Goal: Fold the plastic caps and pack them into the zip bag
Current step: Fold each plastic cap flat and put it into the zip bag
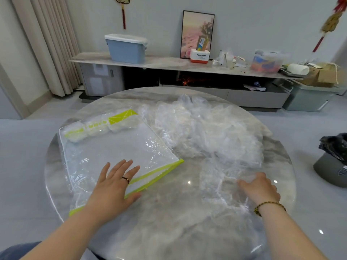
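Lying flat on the round, glossy grey marble tabletop (169,212) is a clear, rectangular bag (116,147) of crinkled soft plastic, edged in lime-green trim. At its far end sit a few folded caps (105,126), pale and puffy, lined up in a row beneath a green printed band; the near half of the bag holds nothing. The left hand (114,184) rests palm-down on the bag beside the green mouth edge, its fingers (122,166) straight and spread apart. To the right of the bag, a loose heap of caps (206,128), thin, transparent and wrinkled, covers the far side of the tabletop. The right hand (262,188) lies on one cap (221,182) spread near the front edge; I cannot tell whether its bent fingers pinch the film or only press it
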Tool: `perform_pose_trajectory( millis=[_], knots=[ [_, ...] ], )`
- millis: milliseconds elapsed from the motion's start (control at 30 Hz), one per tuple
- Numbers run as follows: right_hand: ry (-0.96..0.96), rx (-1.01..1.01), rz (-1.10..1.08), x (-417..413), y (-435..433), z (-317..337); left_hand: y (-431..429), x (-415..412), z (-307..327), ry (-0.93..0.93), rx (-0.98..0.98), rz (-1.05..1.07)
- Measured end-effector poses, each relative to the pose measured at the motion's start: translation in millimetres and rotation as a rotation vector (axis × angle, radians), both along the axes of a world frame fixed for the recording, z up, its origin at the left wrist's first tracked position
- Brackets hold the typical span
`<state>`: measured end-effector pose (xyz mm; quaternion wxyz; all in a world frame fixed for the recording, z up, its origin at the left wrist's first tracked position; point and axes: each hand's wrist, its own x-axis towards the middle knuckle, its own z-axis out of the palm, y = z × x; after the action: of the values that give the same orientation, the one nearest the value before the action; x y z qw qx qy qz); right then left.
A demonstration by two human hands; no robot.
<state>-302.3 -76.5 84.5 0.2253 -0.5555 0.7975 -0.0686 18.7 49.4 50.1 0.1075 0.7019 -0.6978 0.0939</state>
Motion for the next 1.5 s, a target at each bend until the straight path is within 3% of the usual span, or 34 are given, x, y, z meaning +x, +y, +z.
perform_pose_trajectory(
  millis=[67, 233, 333, 467, 600, 733, 900, 1233, 1333, 1367, 1433, 1500],
  knots=[
    [-0.097, 0.045, 0.017, 3.5, 0.7, 0.3, -0.8, -8.3, 3.0, 0.082, -0.077, -0.062],
    [-0.421, -0.083, 0.115, 35.4, 21.2, 0.0, 2.7, -37.9, -2.9, 0.131, -0.225, -0.351],
    [-0.75, -0.008, 0.1, 63.8, 45.1, 5.3, 12.0, -56.9, -12.0, 0.136, -0.138, -0.508],
    [-0.9, 0.14, 0.119, 83.0, 69.2, 4.3, 23.5, -78.0, -17.8, 0.097, 0.044, -0.49],
    [-0.74, 0.106, 0.294, 73.5, 74.9, 5.8, 22.0, -82.5, -24.6, 0.137, 0.03, -0.475],
    [-0.469, -0.009, 0.473, 54.7, 69.5, 5.9, 13.6, -74.6, -29.0, 0.113, 0.011, -0.427],
    [-0.105, 0.031, 0.779, 36.1, 82.0, -0.9, 12.9, -54.4, -35.6, 0.125, 0.087, -0.292],
    [0.442, -0.028, 0.744, -5.5, 39.6, -1.6, 23.6, -65.7, 7.7, -0.076, 0.237, -0.178],
    [0.514, -0.1, 0.693, -5.9, 45.6, 0.6, 30.2, -72.4, 26.5, -0.189, 0.311, -0.141],
    [0.496, -0.204, 0.695, -2.6, 50.8, 0.0, 30.7, -70.6, 23.1, -0.21, 0.248, -0.139],
    [0.337, -0.464, 0.802, 5.7, 66.7, -5.8, 35.0, -70.6, 17.3, -0.176, 0.131, -0.164],
    [0.201, -0.543, 1.063, 16.7, 88.3, -16.4, 34.8, -67.6, 9.7, -0.147, 0.082, -0.152]
  ],
)
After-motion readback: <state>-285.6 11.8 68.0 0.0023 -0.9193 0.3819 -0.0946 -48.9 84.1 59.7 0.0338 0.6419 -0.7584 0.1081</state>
